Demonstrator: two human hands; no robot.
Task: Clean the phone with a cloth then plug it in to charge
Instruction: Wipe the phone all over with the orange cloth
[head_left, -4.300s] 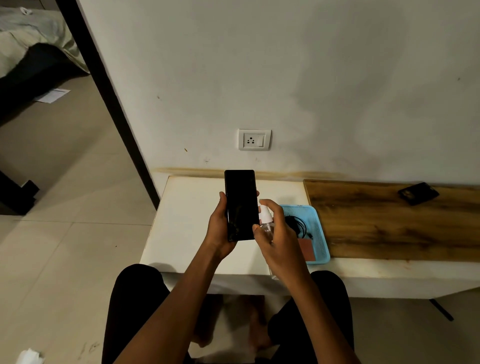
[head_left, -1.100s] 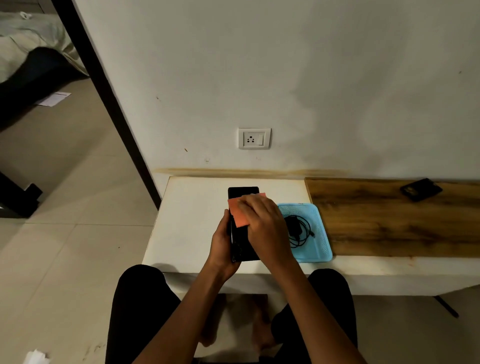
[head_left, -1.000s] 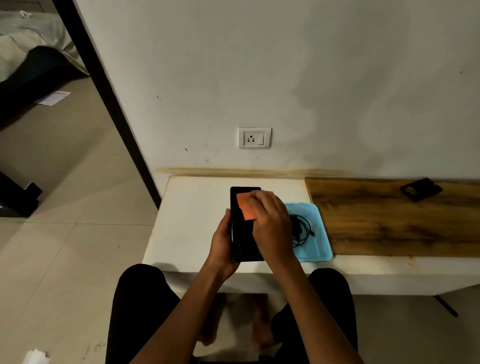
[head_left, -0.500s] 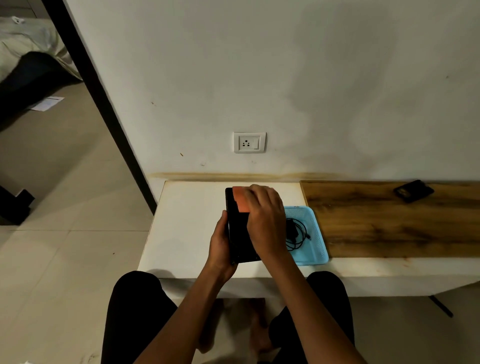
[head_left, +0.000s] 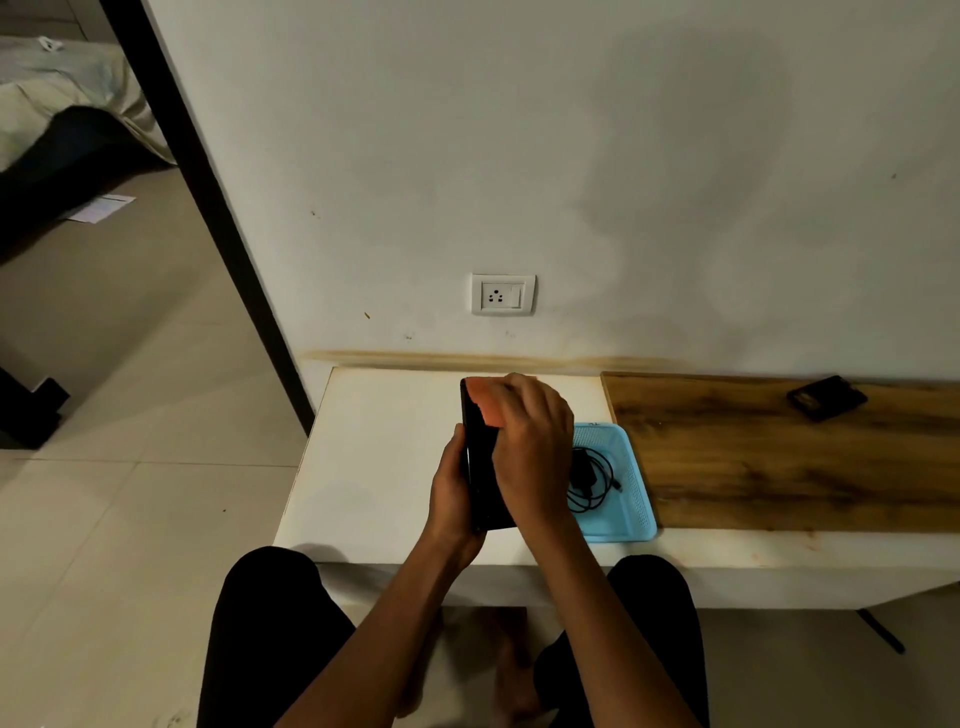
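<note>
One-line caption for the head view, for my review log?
Left hand holds the phone while right hand wipes it with an orange cloth; charger waits in the blue tray below the socket.

Dim room, low warm light. In front of me a white wall (head_left: 571, 156) with grey smudges and a yellowish stain along its foot. A white socket (head_left: 503, 294) sits on it, low, above the bench. White bench (head_left: 374, 457) against the wall; a wood board (head_left: 779, 457) lies on its right part, a small dark thing (head_left: 826, 398) near the board's far edge, can't tell what. Black door frame (head_left: 208, 208) slants at left. Beige floor tiles (head_left: 130, 493). Beyond the frame, a bed (head_left: 57, 98) with pale bedding and a paper (head_left: 101, 208) on the floor.
</note>
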